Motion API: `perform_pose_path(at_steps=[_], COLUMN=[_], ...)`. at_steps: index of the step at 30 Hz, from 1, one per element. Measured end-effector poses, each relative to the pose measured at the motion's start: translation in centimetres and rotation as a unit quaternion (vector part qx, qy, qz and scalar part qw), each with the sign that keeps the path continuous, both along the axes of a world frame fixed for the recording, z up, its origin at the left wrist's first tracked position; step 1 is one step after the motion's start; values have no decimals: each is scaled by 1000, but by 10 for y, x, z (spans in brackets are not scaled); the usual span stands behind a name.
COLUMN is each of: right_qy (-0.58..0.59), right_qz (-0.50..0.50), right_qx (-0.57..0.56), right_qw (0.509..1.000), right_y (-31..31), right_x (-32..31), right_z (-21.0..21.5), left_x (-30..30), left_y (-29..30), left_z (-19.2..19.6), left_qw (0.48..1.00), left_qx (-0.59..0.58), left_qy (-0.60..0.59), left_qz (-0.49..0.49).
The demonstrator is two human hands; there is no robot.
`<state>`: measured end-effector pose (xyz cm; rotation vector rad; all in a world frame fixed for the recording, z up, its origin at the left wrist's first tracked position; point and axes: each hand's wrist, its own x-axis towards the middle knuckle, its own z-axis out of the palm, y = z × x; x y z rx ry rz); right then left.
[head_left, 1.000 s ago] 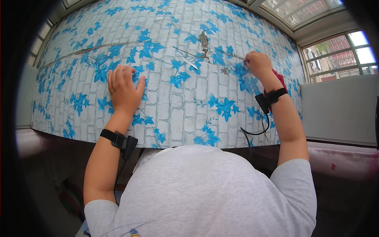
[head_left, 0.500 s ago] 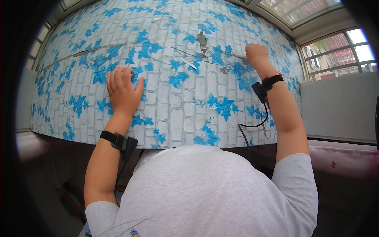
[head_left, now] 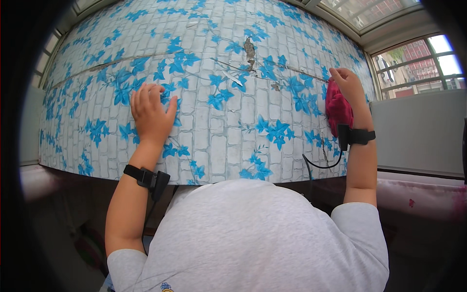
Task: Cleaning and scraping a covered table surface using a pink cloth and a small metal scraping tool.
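Pressing flat against the patterned surface, the left hand [head_left: 150, 114] is lying left of centre in the frame with its fingers [head_left: 146, 95] spread open and holding nothing, palm down on the desk [head_left: 219, 131], which is covered in a sheet printed with pale bricks and blue flowers. The right hand [head_left: 348, 85] is sitting at the upper right of the frame, its fingers closed around a red cloth [head_left: 337, 109] that is bunching below the hand and hanging against the covering near its right edge. Both wrists are wearing black bands, the left one [head_left: 146, 177] at lower left and the right one [head_left: 355, 137] at right, with a thin black cable [head_left: 316, 165] curving down from the right band. A torn, peeling patch [head_left: 249, 48] is showing in the covering at upper centre, with a crease running from it toward the right hand. The person's grey shirt [head_left: 253, 238] is filling the bottom of the frame, and windows [head_left: 418, 63] are showing at the far right.
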<state>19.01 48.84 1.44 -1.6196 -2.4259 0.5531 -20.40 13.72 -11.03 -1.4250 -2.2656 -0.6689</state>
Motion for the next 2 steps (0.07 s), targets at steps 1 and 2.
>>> perform_pose_path(at_steps=[1, 2], right_qy=[11, 2], right_qz=[-2, 19], right_qx=[17, 47], right_qw=[1000, 999], right_y=[6, 9], right_x=[30, 63], right_z=[-10, -25], left_x=[0, 1], left_y=[2, 2], left_z=[1, 1], left_qw=[1000, 1000], left_qx=[2, 3], left_qy=[-1, -1], left_qz=[-3, -6])
